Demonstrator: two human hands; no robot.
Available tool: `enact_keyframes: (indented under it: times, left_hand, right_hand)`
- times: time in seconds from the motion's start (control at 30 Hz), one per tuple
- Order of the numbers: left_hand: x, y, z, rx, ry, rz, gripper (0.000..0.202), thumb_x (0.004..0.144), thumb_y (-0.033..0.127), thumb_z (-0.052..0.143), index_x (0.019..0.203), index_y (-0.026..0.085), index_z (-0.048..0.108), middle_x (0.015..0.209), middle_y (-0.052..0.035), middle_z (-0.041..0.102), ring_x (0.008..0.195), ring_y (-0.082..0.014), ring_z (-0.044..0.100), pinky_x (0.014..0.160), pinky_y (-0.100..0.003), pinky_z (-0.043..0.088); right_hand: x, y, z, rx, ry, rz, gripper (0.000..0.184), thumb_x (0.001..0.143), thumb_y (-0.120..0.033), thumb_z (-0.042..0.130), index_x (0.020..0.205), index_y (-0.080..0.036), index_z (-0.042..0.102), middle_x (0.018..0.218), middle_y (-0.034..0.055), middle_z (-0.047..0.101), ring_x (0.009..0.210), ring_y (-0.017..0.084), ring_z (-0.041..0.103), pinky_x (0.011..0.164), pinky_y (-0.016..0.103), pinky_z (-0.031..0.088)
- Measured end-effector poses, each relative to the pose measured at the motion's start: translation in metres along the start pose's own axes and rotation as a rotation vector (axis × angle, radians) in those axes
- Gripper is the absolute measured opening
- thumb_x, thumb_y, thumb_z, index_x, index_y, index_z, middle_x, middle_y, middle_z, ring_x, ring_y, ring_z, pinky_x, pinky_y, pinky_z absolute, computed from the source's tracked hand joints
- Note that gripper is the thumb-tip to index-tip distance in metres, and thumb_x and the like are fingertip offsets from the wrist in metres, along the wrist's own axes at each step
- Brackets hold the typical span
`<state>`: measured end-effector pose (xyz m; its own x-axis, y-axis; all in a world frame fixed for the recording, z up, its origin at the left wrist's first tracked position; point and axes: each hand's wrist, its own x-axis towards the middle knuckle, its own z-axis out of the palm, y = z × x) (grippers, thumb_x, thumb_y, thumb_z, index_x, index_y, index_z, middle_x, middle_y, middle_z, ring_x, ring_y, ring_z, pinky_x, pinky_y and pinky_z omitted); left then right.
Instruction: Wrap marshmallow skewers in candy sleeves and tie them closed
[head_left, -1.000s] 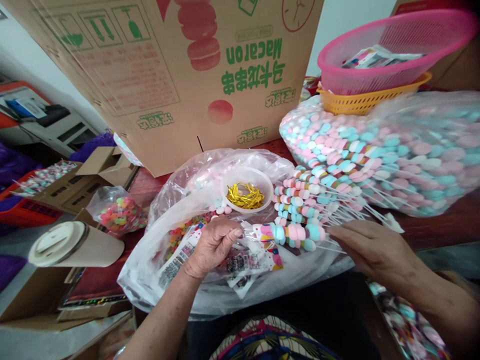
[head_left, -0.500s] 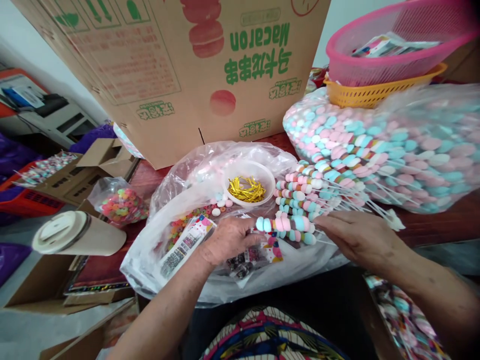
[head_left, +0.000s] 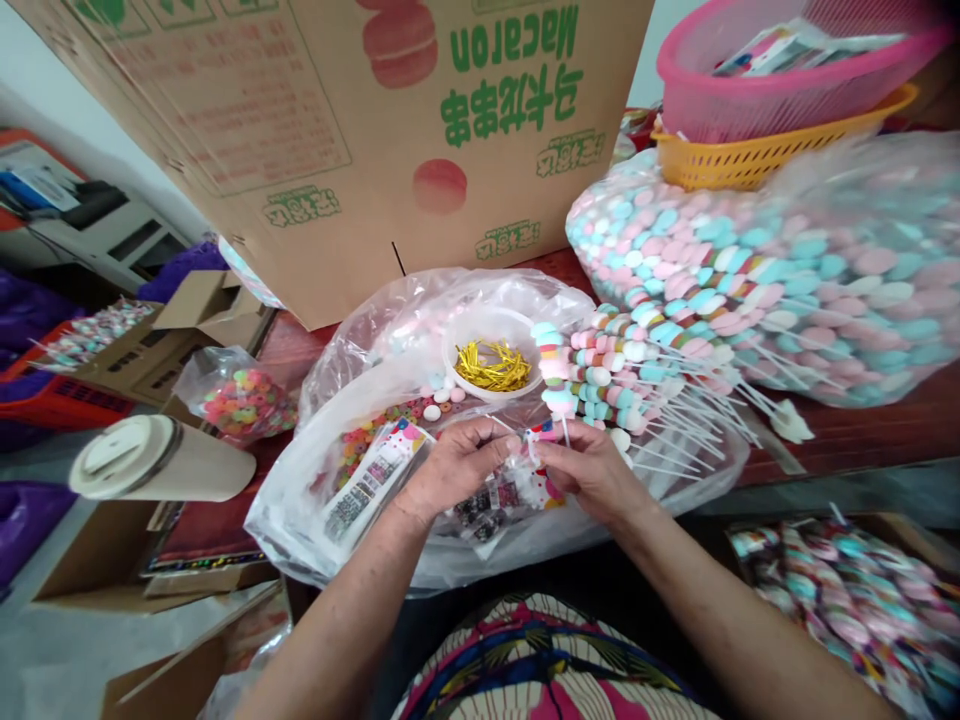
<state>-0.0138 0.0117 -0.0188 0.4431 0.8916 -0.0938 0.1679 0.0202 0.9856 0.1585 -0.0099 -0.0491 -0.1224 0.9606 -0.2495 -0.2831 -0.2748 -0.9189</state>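
Observation:
My right hand [head_left: 594, 470] is closed on the stick of a pastel candy skewer [head_left: 556, 368], which it holds upright. My left hand [head_left: 456, 466] pinches the mouth of a small clear printed wrapper [head_left: 525, 478] right beside the stick's lower end. Both hands meet over a crumpled clear plastic sheet [head_left: 390, 545] on the table. A pile of loose candy skewers [head_left: 645, 385] lies just behind my right hand. A white bowl of gold twist ties [head_left: 491, 360] stands behind my left hand. More printed wrappers [head_left: 369, 484] lie left of my left hand.
A big clear bag of skewers [head_left: 757, 265] fills the right, with pink [head_left: 787, 85] and yellow [head_left: 750, 165] baskets behind. A large cardboard box [head_left: 300, 140] stands at the back. A tipped cup [head_left: 154, 460] and a bag of ring candies [head_left: 240, 400] lie left.
My right hand has lifted the skewer from lying flat to upright and moved left to meet my left hand, which has taken a wrapper between its fingers.

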Motion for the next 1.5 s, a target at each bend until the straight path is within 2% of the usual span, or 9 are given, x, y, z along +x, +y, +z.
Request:
enact_keyframes:
  times: [0.13,0.33,0.43,0.63,0.73,0.93,1.17,1.3,1.5]
  left_hand:
    - [-0.005,-0.007,0.005,-0.016,0.029,0.001,0.043,0.07,0.049,0.072,0.093,0.016,0.061,0.073,0.0013,0.056,0.065,-0.0111,0.048,0.062,-0.023,0.04]
    - [-0.011,-0.012,0.011,0.206,0.037,0.163,0.034,0.086,0.042,0.056,0.064,0.015,0.058,0.059,0.0025,0.049,0.059,-0.0102,0.043,0.058,-0.022,0.037]
    - [-0.019,-0.015,-0.001,0.243,0.064,0.185,0.038,0.091,0.041,0.048,0.067,0.015,0.061,0.06,0.0017,0.053,0.058,-0.0102,0.045,0.058,-0.022,0.039]
    - [-0.029,-0.022,-0.028,0.236,0.072,0.206,0.037,0.092,0.045,0.046,0.092,0.016,0.07,0.08,-0.0041,0.07,0.076,-0.0173,0.062,0.072,-0.027,0.049]
    - [-0.026,-0.014,-0.03,0.244,0.054,0.257,0.036,0.092,0.044,0.047,0.094,0.017,0.071,0.085,-0.0053,0.071,0.084,-0.0191,0.064,0.078,-0.028,0.05]
    - [-0.021,0.0,-0.031,0.273,0.028,0.381,0.032,0.092,0.038,0.049,0.089,0.014,0.07,0.083,-0.0056,0.071,0.076,-0.0156,0.064,0.07,-0.025,0.05]
    - [-0.014,0.008,-0.033,0.374,-0.061,0.418,0.035,0.094,0.037,0.046,0.081,0.013,0.068,0.073,-0.0045,0.068,0.067,-0.0134,0.059,0.065,-0.023,0.048]
    - [-0.011,0.008,-0.033,0.374,-0.106,0.401,0.035,0.094,0.037,0.045,0.079,0.013,0.066,0.069,-0.003,0.064,0.064,-0.0125,0.056,0.062,-0.023,0.047]
    - [-0.01,0.001,-0.032,0.361,-0.042,0.412,0.036,0.094,0.035,0.044,0.068,0.014,0.057,0.061,0.0022,0.051,0.057,-0.0084,0.044,0.055,-0.019,0.04]
  right_hand:
    - [0.0,-0.003,-0.003,-0.126,0.102,-0.135,0.036,0.067,-0.05,0.07,0.062,-0.019,0.052,0.044,-0.0094,0.033,0.04,0.004,0.021,0.038,0.021,0.018]
    - [0.0,-0.002,-0.003,-0.157,0.224,-0.079,0.052,0.068,-0.062,0.064,0.052,-0.02,0.039,0.043,-0.0076,0.031,0.039,0.005,0.021,0.036,0.022,0.016]
    - [-0.008,-0.015,-0.025,-0.243,0.161,-0.105,0.048,0.071,-0.06,0.064,0.057,-0.019,0.044,0.046,-0.0063,0.037,0.039,0.006,0.026,0.036,0.021,0.02]
    - [-0.034,-0.061,-0.086,-0.883,-0.008,-0.515,0.017,0.086,-0.035,0.056,0.082,-0.022,0.067,0.07,0.0011,0.063,0.065,0.014,0.058,0.058,0.024,0.047]
    - [-0.035,-0.072,-0.094,-1.059,-0.099,-0.756,0.013,0.087,-0.024,0.055,0.091,-0.023,0.067,0.078,0.0019,0.069,0.07,0.015,0.064,0.064,0.023,0.05]
    - [-0.033,-0.08,-0.105,-1.414,-0.121,-1.029,0.021,0.088,-0.015,0.049,0.104,-0.02,0.063,0.091,0.0069,0.071,0.079,0.017,0.068,0.067,0.025,0.053]
    - [-0.037,-0.11,-0.119,-1.761,-0.2,-1.146,0.024,0.09,-0.014,0.041,0.105,-0.017,0.059,0.072,0.0042,0.064,0.062,0.017,0.061,0.051,0.026,0.045]
    - [-0.037,-0.114,-0.124,-1.764,-0.182,-1.111,0.025,0.091,-0.015,0.041,0.111,-0.017,0.056,0.079,0.0054,0.064,0.067,0.016,0.061,0.056,0.025,0.044]
    - [-0.038,-0.11,-0.117,-1.802,-0.18,-1.18,0.021,0.089,-0.011,0.042,0.104,-0.017,0.057,0.07,0.0022,0.06,0.062,0.015,0.056,0.053,0.026,0.037]
